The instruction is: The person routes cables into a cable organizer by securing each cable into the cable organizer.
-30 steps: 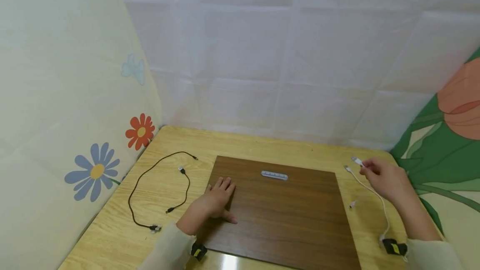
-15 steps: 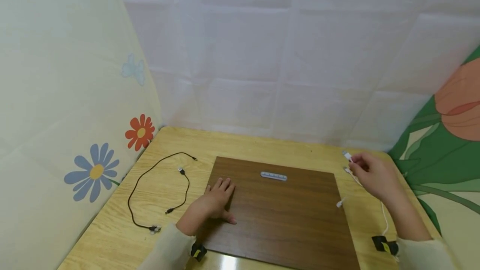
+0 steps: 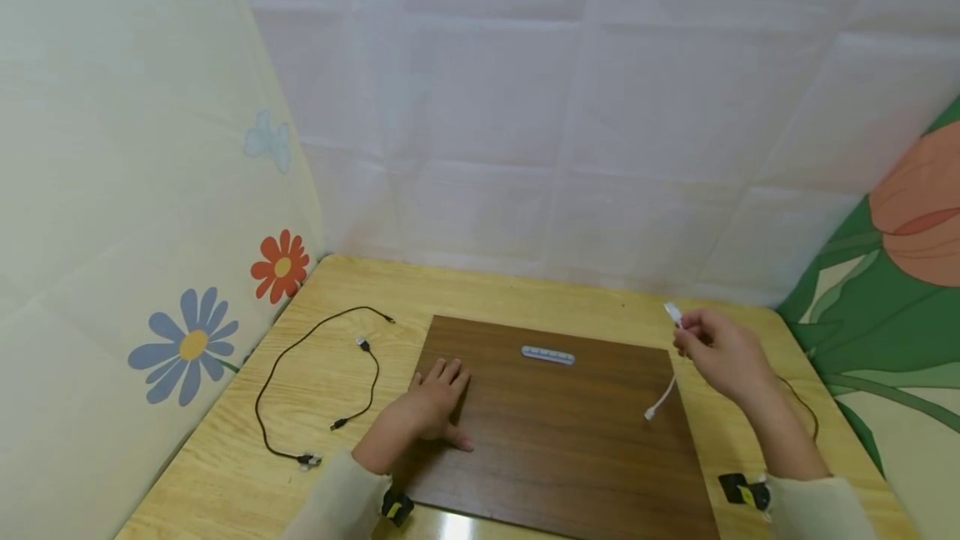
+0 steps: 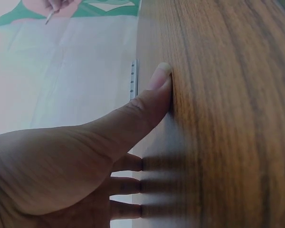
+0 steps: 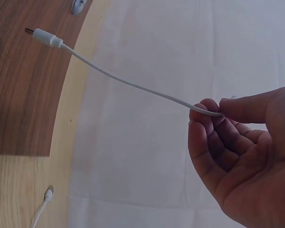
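Thin white cable is held in the right hand, thumb and fingers pinching it, with its lower plug over the right part of the dark-brown wood-grain board. Left hand rests on the board's left side, fingers apart. Pale-blue slotted oblong strip lies near the board's far edge; two thin black cables lie left of it on the light-wood counter.

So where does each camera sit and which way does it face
Head: worn on the head, facing forward and down at the brown board; left hand, right hand and sleeves show.
Left wrist: worn there, facing across the board; left hand close, right hand distant.
Right wrist: worn there, facing the right hand pinching a white cable.
Shared by head and right wrist: cable, board.
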Action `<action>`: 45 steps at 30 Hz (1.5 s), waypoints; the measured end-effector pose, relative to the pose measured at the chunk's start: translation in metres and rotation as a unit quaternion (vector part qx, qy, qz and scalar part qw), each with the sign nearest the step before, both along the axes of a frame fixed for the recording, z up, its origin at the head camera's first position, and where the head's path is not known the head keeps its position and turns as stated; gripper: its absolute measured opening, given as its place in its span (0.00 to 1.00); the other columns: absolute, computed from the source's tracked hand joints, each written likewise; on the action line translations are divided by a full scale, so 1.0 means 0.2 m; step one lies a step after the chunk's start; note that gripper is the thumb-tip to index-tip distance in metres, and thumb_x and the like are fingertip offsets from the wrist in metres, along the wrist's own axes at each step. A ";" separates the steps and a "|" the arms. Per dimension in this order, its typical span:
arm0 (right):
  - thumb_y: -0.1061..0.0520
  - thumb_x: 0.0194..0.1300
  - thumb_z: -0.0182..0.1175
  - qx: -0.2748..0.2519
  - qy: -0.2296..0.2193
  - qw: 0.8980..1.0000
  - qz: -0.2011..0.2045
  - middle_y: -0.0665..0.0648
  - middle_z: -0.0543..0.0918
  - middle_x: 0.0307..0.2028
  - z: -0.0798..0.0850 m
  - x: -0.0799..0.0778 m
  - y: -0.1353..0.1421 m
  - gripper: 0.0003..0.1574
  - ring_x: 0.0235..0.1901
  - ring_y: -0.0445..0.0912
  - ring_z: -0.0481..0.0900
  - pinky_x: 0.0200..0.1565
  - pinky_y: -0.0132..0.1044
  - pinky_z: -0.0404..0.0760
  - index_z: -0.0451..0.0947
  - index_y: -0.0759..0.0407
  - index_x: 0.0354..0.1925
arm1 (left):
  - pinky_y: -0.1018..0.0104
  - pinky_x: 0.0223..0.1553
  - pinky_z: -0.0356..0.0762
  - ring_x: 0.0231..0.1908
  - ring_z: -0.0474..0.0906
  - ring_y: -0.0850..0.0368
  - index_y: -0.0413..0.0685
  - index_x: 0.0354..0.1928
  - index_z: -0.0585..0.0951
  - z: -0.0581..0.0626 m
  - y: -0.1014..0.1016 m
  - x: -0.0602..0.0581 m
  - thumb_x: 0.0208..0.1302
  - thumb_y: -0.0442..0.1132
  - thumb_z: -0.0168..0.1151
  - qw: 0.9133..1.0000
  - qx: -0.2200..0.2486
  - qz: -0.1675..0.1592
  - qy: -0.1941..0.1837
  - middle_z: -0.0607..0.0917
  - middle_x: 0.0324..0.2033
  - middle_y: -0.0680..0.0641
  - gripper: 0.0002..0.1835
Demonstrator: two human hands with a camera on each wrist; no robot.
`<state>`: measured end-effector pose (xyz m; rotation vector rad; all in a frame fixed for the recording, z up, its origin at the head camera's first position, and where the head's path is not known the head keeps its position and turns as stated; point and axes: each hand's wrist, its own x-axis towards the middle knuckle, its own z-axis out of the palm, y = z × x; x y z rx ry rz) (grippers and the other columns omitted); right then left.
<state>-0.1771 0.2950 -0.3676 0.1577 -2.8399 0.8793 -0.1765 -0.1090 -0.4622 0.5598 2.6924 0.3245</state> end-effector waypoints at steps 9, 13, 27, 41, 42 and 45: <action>0.59 0.76 0.55 -0.051 -0.029 0.998 0.009 0.60 0.85 0.36 -0.04 -0.02 -0.09 0.11 0.33 0.50 0.85 0.31 0.35 0.83 0.74 0.67 0.49 | 0.32 0.70 0.54 0.77 0.46 0.35 0.42 0.77 0.59 0.01 0.00 0.01 0.48 0.63 0.77 1.000 0.002 0.002 -0.004 0.54 0.78 0.37 0.61; 0.60 0.76 0.55 -0.065 -0.030 0.997 0.016 0.61 0.85 0.36 -0.05 -0.03 -0.12 0.10 0.33 0.50 0.84 0.32 0.33 0.83 0.74 0.68 0.48 | 0.33 0.70 0.54 0.78 0.46 0.36 0.42 0.77 0.59 0.01 0.00 0.01 0.48 0.63 0.77 1.000 0.001 0.004 -0.006 0.54 0.78 0.37 0.60; 0.61 0.75 0.56 -0.103 -0.046 0.994 0.012 0.63 0.84 0.37 -0.06 -0.05 -0.21 0.09 0.33 0.48 0.84 0.33 0.32 0.84 0.73 0.68 0.48 | 0.33 0.71 0.53 0.78 0.46 0.36 0.43 0.77 0.59 0.00 0.00 0.00 0.48 0.63 0.77 1.000 -0.003 0.005 -0.003 0.54 0.78 0.38 0.61; 0.60 0.75 0.57 -0.117 -0.053 0.992 0.020 0.63 0.84 0.36 -0.11 -0.07 -0.26 0.09 0.33 0.49 0.84 0.33 0.33 0.84 0.74 0.66 0.48 | 0.33 0.70 0.54 0.77 0.47 0.35 0.42 0.77 0.60 0.01 0.00 0.00 0.48 0.63 0.77 1.000 -0.002 -0.001 0.005 0.55 0.78 0.37 0.60; 0.61 0.74 0.57 -0.118 -0.053 0.991 0.020 0.62 0.84 0.35 -0.11 -0.07 -0.26 0.09 0.33 0.48 0.84 0.33 0.33 0.84 0.74 0.66 0.48 | 0.32 0.70 0.54 0.77 0.47 0.35 0.42 0.77 0.60 0.01 0.00 0.00 0.48 0.63 0.77 1.000 -0.001 -0.001 0.005 0.55 0.78 0.37 0.60; 0.61 0.74 0.57 -0.123 -0.055 0.991 0.020 0.62 0.84 0.35 -0.12 -0.08 -0.27 0.09 0.32 0.47 0.83 0.33 0.32 0.83 0.74 0.67 0.47 | 0.32 0.70 0.54 0.77 0.47 0.35 0.42 0.77 0.60 0.00 0.00 0.00 0.47 0.63 0.78 1.000 0.001 -0.001 0.005 0.55 0.78 0.37 0.60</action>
